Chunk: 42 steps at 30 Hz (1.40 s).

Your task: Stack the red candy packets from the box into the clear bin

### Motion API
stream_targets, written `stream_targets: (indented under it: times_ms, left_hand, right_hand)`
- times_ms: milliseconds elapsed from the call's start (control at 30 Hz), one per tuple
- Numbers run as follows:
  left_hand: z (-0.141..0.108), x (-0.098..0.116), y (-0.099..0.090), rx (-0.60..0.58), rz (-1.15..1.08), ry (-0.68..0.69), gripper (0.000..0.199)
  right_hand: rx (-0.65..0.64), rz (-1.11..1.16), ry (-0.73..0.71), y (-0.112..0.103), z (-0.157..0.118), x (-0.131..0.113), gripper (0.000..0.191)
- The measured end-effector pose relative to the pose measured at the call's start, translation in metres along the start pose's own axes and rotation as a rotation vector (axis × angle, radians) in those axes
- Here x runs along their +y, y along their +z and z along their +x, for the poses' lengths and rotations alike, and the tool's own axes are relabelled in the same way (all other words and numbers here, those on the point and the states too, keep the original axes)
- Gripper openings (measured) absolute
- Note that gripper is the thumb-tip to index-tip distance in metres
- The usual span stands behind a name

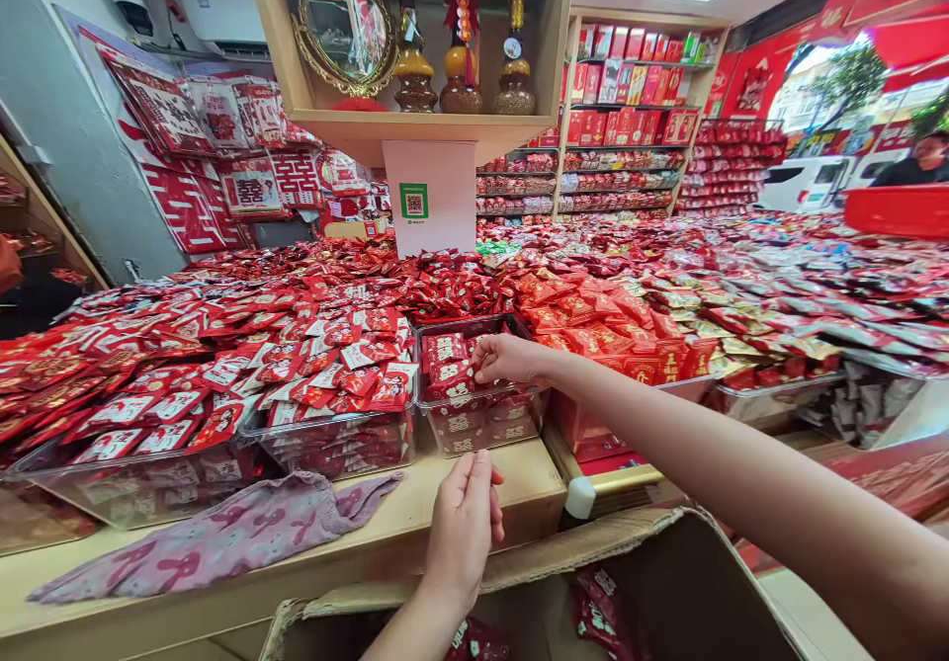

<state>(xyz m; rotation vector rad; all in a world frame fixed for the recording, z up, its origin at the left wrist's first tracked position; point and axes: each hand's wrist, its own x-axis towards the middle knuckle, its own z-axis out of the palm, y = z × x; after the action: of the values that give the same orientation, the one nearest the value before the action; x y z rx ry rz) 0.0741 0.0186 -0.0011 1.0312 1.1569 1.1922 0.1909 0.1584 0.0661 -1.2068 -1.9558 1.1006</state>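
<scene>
My right hand (508, 360) reaches over a clear plastic bin (480, 404) on the wooden ledge. Its fingers are bent closed at the edge of the red packets (446, 370) inside, and they appear to pinch one. Nearer to me, my left hand (466, 518) is held in front of that bin, above the rim of an open cardboard box (689, 582). Its fingers are curled together, and nothing shows in them. Down in the box lie a few red packets (600, 607), partly hidden by the left forearm and the shadow.
Bins heaped with red packets (356, 374) stand to the left, and orange-red packets (593, 320) to the right. A pink patterned cloth (222, 537) lies on the ledge (415, 493). A white-capped object (579, 498) stands beside the box. A shelf (422, 127) overhangs the display.
</scene>
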Motion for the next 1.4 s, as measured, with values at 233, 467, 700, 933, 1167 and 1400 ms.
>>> stream_targets:
  times_ms: [233,467,700,933,1167,1400]
  left_hand:
    - [-0.002,0.002,0.002,0.034,0.024,-0.002,0.033]
    - [0.001,-0.001,0.000,-0.004,0.028,-0.024,0.033]
    - [0.001,0.001,0.001,-0.018,0.056,-0.049,0.032]
    - [0.003,0.000,0.000,-0.027,0.062,-0.064,0.033]
    - [0.001,0.000,0.000,-0.017,0.062,-0.051,0.033]
    - [0.003,-0.001,-0.001,-0.029,0.094,-0.059,0.034]
  right_hand:
    - [-0.061,-0.069,-0.023,-0.004,-0.005,-0.001,0.012]
    - [-0.142,-0.180,-0.012,-0.008,0.000,-0.002,0.010]
    - [-0.200,-0.185,-0.036,-0.012,0.006,0.001,0.012]
    - [-0.216,-0.220,-0.029,-0.014,0.003,-0.006,0.013]
    - [-0.146,-0.252,-0.069,-0.008,0.012,-0.003,0.008]
    - [-0.093,-0.338,-0.103,-0.006,0.008,0.000,0.011]
